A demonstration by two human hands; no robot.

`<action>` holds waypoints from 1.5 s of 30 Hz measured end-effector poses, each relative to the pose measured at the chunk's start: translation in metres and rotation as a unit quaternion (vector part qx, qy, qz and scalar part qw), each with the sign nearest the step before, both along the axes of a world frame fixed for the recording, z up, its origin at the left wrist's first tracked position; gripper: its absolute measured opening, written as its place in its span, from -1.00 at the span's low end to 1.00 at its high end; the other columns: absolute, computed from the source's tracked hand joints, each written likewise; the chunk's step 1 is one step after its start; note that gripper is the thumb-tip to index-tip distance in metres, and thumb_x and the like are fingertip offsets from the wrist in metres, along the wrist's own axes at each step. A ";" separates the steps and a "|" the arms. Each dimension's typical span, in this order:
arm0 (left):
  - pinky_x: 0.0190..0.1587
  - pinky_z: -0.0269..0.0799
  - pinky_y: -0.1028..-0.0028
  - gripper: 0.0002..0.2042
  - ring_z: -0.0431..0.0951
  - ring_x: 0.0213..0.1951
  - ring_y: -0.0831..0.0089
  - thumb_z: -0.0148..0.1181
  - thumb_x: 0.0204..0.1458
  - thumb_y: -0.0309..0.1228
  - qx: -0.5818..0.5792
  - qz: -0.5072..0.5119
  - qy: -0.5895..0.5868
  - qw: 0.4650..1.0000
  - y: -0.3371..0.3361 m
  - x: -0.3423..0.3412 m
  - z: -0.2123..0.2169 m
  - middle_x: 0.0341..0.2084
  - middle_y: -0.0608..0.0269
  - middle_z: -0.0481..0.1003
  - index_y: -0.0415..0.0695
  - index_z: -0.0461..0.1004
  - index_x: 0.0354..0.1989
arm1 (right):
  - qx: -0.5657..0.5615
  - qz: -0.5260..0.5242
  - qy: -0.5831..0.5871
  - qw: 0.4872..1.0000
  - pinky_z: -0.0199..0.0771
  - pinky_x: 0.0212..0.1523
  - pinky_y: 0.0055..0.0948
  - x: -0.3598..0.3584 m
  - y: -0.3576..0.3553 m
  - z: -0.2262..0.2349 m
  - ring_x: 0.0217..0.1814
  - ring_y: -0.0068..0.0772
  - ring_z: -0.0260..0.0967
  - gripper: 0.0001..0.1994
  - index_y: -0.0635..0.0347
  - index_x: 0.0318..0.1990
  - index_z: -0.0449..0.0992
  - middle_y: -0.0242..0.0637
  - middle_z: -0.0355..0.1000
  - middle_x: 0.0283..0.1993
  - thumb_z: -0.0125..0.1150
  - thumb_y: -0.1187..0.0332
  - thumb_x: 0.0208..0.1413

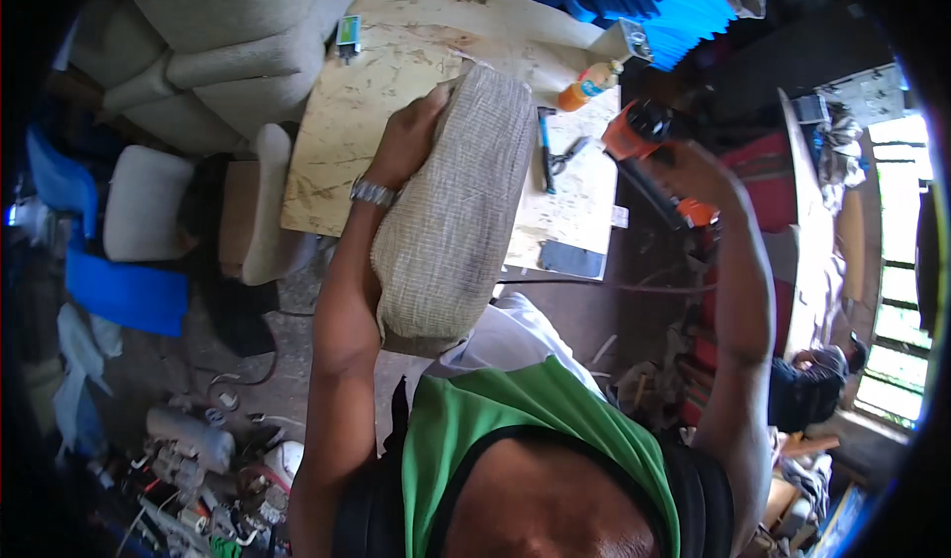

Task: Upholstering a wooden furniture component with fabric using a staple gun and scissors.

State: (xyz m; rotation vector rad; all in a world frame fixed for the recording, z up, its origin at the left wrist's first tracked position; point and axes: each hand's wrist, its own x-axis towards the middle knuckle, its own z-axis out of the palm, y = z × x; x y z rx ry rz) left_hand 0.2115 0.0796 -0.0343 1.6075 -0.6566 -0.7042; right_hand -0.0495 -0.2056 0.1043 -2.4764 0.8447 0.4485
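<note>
My left hand [408, 137], with a metal-banded watch at the wrist, grips the left side of a long upholstered piece [461, 202]. Ribbed grey-beige fabric covers it; it stretches from the table top down toward my lap. Some of the fingers are hidden at its far edge. Off to the right of the table, my right hand [698, 174] is wrapped around an orange-and-black staple gun [639, 130], held up apart from the upholstered piece. Between the two, a hammer [545, 152] and a pair of scissors [571, 155] lie on the table.
The pale, stained table [332, 177] also bears an orange drink bottle [589, 87], a dark flat phone-like slab [573, 259] and a small green-and-white box [348, 35]. Padded seats [223, 33] stand at left. A hose [634, 287] crosses below the table; machinery [193, 449] clutters the lower-left floor.
</note>
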 end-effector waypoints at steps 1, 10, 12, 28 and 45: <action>0.12 0.31 0.38 -0.46 0.45 0.00 0.39 -0.16 0.32 -0.01 -0.015 0.015 0.020 1.000 0.016 -0.004 -0.010 -0.01 0.07 0.50 -0.29 0.35 0.15 | -0.049 0.054 -0.013 0.997 0.48 -0.43 -0.34 -0.008 -0.011 -0.044 -0.54 -0.43 0.44 -0.61 0.25 -0.14 0.55 -0.27 0.50 -0.52 0.24 0.07 0.11; -0.13 0.37 0.52 -0.63 0.43 -0.24 0.59 0.19 0.17 -0.19 0.114 0.034 0.080 0.990 0.079 -0.087 0.034 -0.27 0.40 0.50 -0.24 0.46 -0.02 | 0.101 -0.042 -0.049 0.993 0.45 -0.11 -0.03 -0.123 -0.087 -0.398 -0.09 0.17 0.48 -0.57 0.24 0.00 0.42 0.14 0.51 -0.18 0.18 0.43 -0.12; -0.18 0.37 0.54 -0.63 0.41 -0.28 0.62 0.20 0.16 -0.22 0.127 0.146 -0.031 0.981 0.075 -0.102 0.039 -0.32 0.38 0.49 -0.26 0.45 -0.01 | 0.023 -0.148 0.049 0.987 0.44 -0.05 0.02 -0.114 -0.076 -0.405 -0.03 0.19 0.46 -0.54 0.26 0.07 0.36 0.15 0.49 -0.11 0.12 0.42 -0.07; -0.20 0.35 0.56 -0.73 0.46 -0.29 0.63 0.21 0.13 -0.23 0.066 0.210 0.081 0.972 0.070 -0.106 0.020 -0.33 0.37 0.56 -0.21 0.55 -0.19 | 0.036 -0.096 -0.250 0.963 0.23 0.29 -0.15 -0.045 -0.055 -0.433 0.24 0.12 0.28 -0.49 0.33 0.18 0.34 0.11 0.36 0.17 0.13 0.17 0.18; -0.09 0.27 0.54 -0.74 0.36 -0.20 0.65 0.10 0.24 -0.31 -0.174 0.109 0.132 0.970 0.069 -0.156 -0.012 -0.22 0.38 0.50 -0.27 0.48 -0.07 | 0.433 -0.207 -0.467 0.742 -0.42 0.51 -0.30 -0.007 0.192 -0.180 0.59 -0.23 -0.40 -0.22 0.30 0.46 -0.22 -0.06 -0.26 0.54 -0.60 -0.20 0.34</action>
